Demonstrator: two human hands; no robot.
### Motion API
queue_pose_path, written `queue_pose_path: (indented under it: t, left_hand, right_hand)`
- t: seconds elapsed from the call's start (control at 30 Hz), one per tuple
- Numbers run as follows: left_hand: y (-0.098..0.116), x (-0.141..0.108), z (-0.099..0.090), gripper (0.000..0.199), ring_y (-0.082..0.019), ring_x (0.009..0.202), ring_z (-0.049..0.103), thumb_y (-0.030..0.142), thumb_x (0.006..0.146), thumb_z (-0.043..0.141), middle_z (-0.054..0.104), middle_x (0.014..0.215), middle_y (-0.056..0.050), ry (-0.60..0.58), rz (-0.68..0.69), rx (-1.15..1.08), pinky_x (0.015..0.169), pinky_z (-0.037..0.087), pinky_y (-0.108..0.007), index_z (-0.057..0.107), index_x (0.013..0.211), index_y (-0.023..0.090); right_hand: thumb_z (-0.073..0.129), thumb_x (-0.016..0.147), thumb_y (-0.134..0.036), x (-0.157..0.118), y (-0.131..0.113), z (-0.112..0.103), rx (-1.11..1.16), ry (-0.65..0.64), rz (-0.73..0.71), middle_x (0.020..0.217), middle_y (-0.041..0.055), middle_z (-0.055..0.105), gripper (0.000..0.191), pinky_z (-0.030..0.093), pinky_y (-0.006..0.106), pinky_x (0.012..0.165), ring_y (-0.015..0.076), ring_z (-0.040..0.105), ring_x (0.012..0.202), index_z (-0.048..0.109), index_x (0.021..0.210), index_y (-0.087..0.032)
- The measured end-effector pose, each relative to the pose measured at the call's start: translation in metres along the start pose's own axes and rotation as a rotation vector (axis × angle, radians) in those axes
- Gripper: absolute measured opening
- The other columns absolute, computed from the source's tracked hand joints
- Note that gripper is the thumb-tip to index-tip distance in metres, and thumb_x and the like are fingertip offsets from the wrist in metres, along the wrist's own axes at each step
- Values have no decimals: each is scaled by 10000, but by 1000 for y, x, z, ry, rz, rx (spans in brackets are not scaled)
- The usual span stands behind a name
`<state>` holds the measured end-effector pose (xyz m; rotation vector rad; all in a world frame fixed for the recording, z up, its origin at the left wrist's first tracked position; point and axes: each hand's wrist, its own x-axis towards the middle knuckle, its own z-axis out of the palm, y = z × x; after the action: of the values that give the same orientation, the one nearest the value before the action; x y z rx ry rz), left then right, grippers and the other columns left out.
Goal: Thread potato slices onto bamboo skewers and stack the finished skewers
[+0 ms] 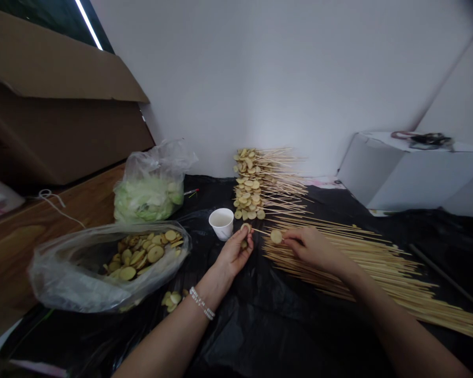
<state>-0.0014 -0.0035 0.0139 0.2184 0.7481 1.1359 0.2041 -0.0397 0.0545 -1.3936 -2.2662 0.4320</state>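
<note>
My left hand (236, 249) pinches a pale round potato slice (246, 227) at the tip of a thin wooden skewer (259, 231). Another potato slice (276, 237) is threaded on the same skewer, close to my right hand (305, 245), whose closed fingers grip the stick. A further slice seems tucked in my left palm, partly hidden by the fingers. Beyond my left hand is a white paper cup (221, 224). Under and beside my right arm lies a wide spread of bare skewers (362, 268). Behind both hands, finished skewers of slices (248, 184) are stacked in a column.
An open plastic bag (74, 283) of slices lies at left, with a few loose slices (173, 300) near my forearm. Behind it stands a bag of pale green vegetables (150, 197). A cardboard box (63, 105), a white box (413, 173) and the wall bound the black sheet (268, 325).
</note>
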Motion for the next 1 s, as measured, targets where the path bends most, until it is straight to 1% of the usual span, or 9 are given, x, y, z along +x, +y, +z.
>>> queue_pose_path:
  t: [0.1,0.27,0.37,0.5,0.63,0.77,0.87,1.0]
  left_hand:
    - [0,1,-2,38,-33,570,577,73,789,638,645,756,-33,-9,26,40,518,494,-104,641,791,111]
    - [0,3,-4,23,-27,550,566,76,771,658,645,728,-33,-21,85,141,520,482,-98,650,771,97]
    - [0,2,-4,29,-25,538,557,85,748,685,639,693,-25,-15,119,186,523,474,-97,658,749,94]
    - [-1,2,-5,84,-23,528,548,114,699,738,639,678,-20,-18,141,238,506,460,-95,665,737,98]
    - [-2,3,-6,114,-24,526,547,128,672,762,643,677,-24,-9,167,274,502,456,-98,669,730,97]
    - [-2,3,-6,114,-25,523,545,133,671,764,642,669,-24,-10,172,279,494,449,-99,672,729,96]
    - [-1,3,-6,100,-24,530,549,129,686,752,645,680,-30,-5,162,280,498,450,-95,674,736,91]
    - [-1,3,-5,50,-22,521,542,110,725,714,636,677,-30,2,154,277,489,445,-94,675,738,82]
  right_hand:
    - [419,848,-198,0,0,1,-16,5,5,672,11,666,292,324,255,587,134,526,593,666,695,-217]
    - [427,827,-163,-1,-4,1,-9,-3,33,721,22,690,284,350,252,613,149,572,647,693,751,-226]
    - [427,833,-161,-1,-4,3,-10,-4,34,706,29,687,285,340,256,605,150,567,637,689,737,-221]
    - [418,846,-172,-2,-5,5,-31,-17,43,681,27,673,291,323,254,591,141,546,611,653,677,-208]
    - [412,850,-169,-2,-4,7,-92,-5,43,673,30,665,292,308,252,590,140,539,614,627,656,-205]
    - [421,852,-179,0,-2,10,-179,23,58,659,33,646,281,295,253,592,139,517,605,592,631,-199]
    - [413,862,-174,0,0,12,-189,39,55,686,42,642,269,296,250,606,140,518,632,584,656,-190]
    - [399,883,-177,-1,0,12,-135,-10,31,706,36,640,253,287,245,592,131,509,620,573,700,-189]
